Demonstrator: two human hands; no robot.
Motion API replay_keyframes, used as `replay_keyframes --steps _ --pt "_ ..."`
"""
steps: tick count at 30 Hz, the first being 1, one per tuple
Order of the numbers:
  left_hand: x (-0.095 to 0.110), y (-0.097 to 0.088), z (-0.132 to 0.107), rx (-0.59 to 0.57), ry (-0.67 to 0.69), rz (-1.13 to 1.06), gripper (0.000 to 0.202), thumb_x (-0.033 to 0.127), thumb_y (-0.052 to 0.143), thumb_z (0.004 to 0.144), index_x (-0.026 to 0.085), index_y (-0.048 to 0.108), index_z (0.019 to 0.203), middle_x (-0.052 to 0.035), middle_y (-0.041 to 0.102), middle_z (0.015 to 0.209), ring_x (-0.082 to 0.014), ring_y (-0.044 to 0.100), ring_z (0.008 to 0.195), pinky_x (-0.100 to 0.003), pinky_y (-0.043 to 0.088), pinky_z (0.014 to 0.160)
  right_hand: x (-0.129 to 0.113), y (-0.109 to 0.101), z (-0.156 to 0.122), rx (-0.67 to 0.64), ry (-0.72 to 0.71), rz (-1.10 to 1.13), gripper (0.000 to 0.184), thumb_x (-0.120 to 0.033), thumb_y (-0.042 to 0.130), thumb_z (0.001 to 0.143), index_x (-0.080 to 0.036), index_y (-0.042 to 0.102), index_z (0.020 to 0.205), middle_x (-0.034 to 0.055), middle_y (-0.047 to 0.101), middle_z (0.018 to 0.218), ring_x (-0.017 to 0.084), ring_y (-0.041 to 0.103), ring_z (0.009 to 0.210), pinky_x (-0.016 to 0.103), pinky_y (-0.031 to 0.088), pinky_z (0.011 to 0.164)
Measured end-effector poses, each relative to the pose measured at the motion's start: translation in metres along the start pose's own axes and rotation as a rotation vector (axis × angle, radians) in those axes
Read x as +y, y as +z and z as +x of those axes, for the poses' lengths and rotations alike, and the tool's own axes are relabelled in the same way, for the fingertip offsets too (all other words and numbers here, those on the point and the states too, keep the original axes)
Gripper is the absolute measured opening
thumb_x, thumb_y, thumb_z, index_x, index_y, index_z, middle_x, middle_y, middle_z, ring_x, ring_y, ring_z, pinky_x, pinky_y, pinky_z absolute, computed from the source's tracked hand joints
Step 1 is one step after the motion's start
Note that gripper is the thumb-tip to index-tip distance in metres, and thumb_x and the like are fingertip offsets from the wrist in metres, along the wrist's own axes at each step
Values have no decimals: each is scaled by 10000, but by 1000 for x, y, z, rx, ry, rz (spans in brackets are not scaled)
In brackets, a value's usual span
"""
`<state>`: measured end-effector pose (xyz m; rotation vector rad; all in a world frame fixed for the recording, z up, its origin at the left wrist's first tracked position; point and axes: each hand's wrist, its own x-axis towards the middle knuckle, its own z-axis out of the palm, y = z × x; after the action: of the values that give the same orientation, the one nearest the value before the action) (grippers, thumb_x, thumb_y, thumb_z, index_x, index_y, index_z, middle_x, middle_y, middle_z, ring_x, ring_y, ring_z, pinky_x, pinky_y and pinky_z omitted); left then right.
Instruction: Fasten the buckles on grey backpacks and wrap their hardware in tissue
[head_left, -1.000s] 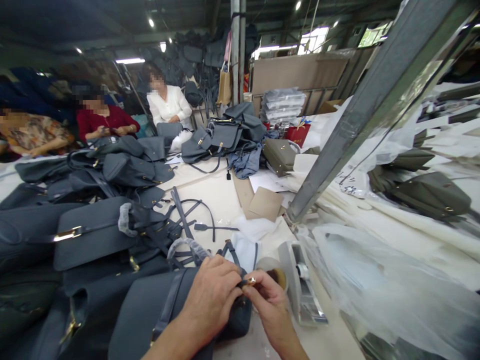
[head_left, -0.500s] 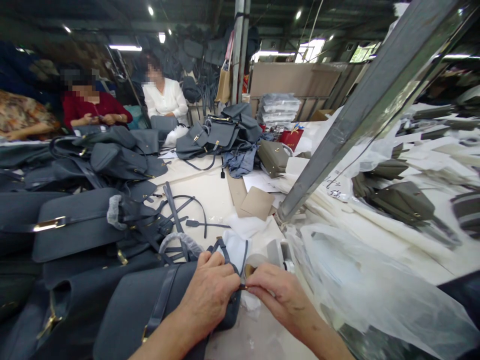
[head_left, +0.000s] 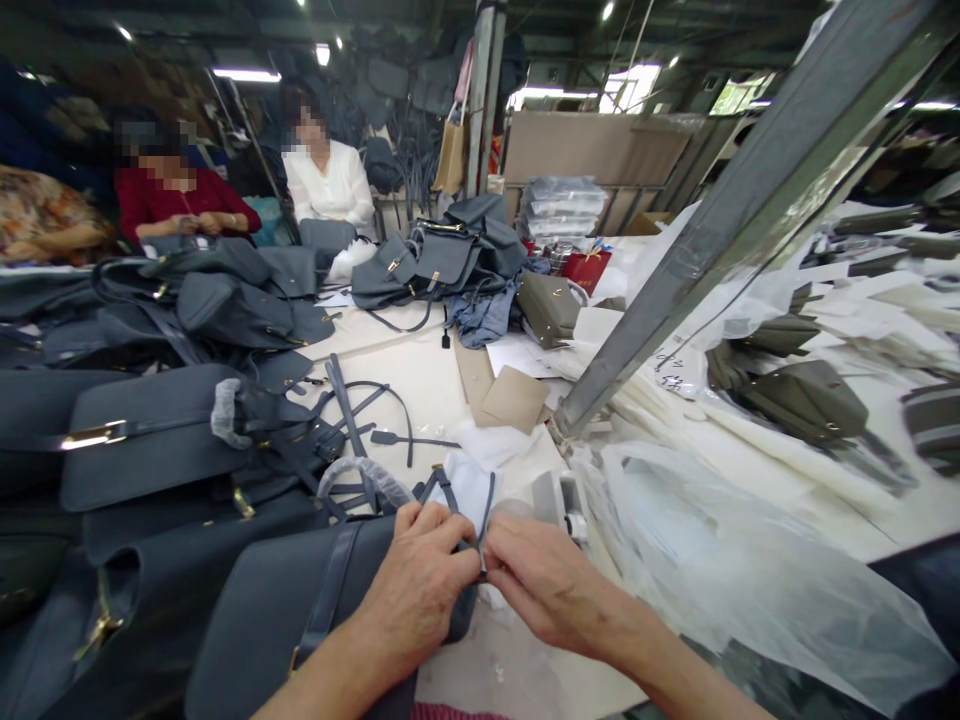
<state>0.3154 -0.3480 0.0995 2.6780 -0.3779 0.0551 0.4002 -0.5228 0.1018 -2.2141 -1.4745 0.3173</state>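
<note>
A dark blue-grey handbag lies at the front, its flap and a strap with gold hardware towards me. My left hand is closed on the bag's right end, fingers curled over the edge. Fingertip to fingertip with it, my right hand pinches the end of a short dark strap at that side of the bag. Most of this strap is hidden by the fingers. Behind my hands, a bag handle wrapped in white film arches up.
More blue-grey handbags are heaped on the left. Loose straps and brown card lie mid-table. A slanted metal post rises at right beside clear plastic sheeting. Across the table sit people, including one in a white top.
My right hand has turned and closed in against my left fingertips, covering the small gold-coloured bit that showed between them. My left hand stays on the bag. The view has shifted slightly.
</note>
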Motion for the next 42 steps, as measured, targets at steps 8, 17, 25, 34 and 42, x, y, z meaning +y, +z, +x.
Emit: replay_keyframes --steps 8,17,25,34,42 --pt "-8 -15 3 42 -126 -169 176 92 527 897 196 601 777 9 650 895 -191 484 896 -388 272 808 35 17 -17 153 0 -128 177 -138 389 889 -197 528 799 49 593 742 194 524 665 314 342 594" --pt "-8 3 -2 190 -66 -173 218 155 465 934 195 597 765 -2 654 828 -193 461 823 -384 245 778 21 30 -31 198 508 762 229 -384 474 937 -227 641 948 26 687 810 193 650 784 300 486 732" --pt "-1 4 -4 198 -14 -102 194 125 465 914 187 588 777 -11 651 858 -201 466 826 -385 248 772 -12 43 -13 404 569 1193 295 -437 759 745 -227 708 946 27 721 839 181 661 774 281 526 720" --pt "3 2 -4 370 18 -345 291 79 404 922 187 591 1117 -49 662 862 -184 544 783 -304 410 705 -22 54 -13 558 557 1391 242 -425 810 710 -225 728 819 15 758 770 152 708 712 246 574 702" --pt "21 -11 18 175 -416 -1277 597 141 561 758 191 448 1342 30 618 716 -140 599 625 -267 497 621 -26 62 -12 629 530 1516 222 -382 822 707 -215 714 804 -2 729 731 126 673 677 223 551 660"
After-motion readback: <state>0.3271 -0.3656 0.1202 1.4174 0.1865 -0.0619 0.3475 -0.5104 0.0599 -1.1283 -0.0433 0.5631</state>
